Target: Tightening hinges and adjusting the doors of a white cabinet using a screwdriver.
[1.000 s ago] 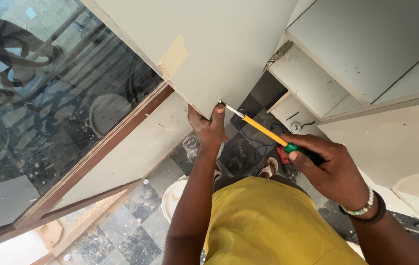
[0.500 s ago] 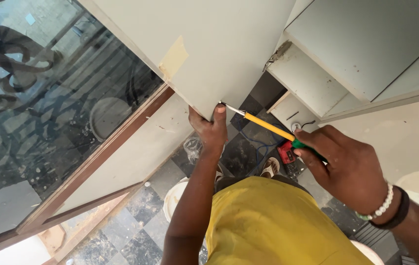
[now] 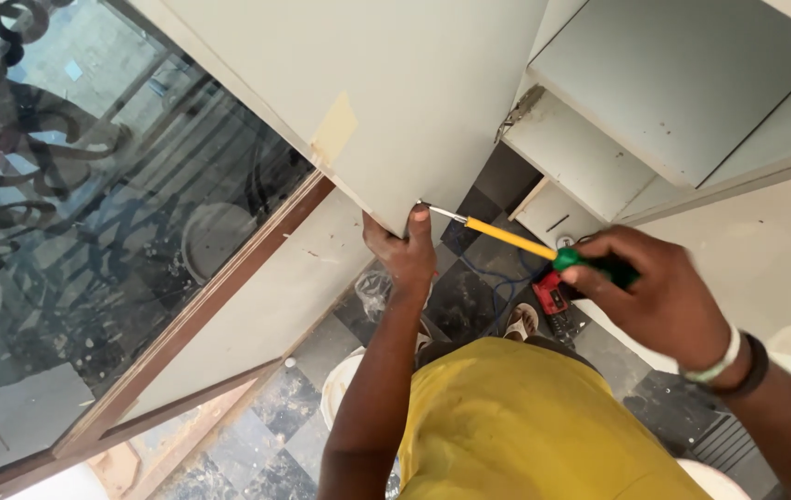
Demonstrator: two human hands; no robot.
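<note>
My left hand (image 3: pixel 403 250) grips the lower corner of a pale grey cabinet door panel (image 3: pixel 368 83), thumb on its face. In my right hand (image 3: pixel 659 301) is a screwdriver (image 3: pixel 516 240) with a yellow shaft sleeve and a green handle. Its metal tip touches the panel's corner edge just right of my left thumb. A patch of tan tape (image 3: pixel 334 131) is stuck on the panel near its left edge. I wear a yellow shirt (image 3: pixel 525 426), with a pale bracelet and a dark band on my right wrist.
Open white cabinet shelves (image 3: pixel 655 111) stand at the upper right. A glass pane with a scroll pattern (image 3: pixel 71 213) in a brown wooden frame fills the left. Below lie a dark checkered tile floor, a red power drill (image 3: pixel 553 298) and a white bucket (image 3: pixel 342 389).
My right hand has shifted a little right and down along the screwdriver handle. The tip stays at the panel corner and my left hand keeps its grip.
</note>
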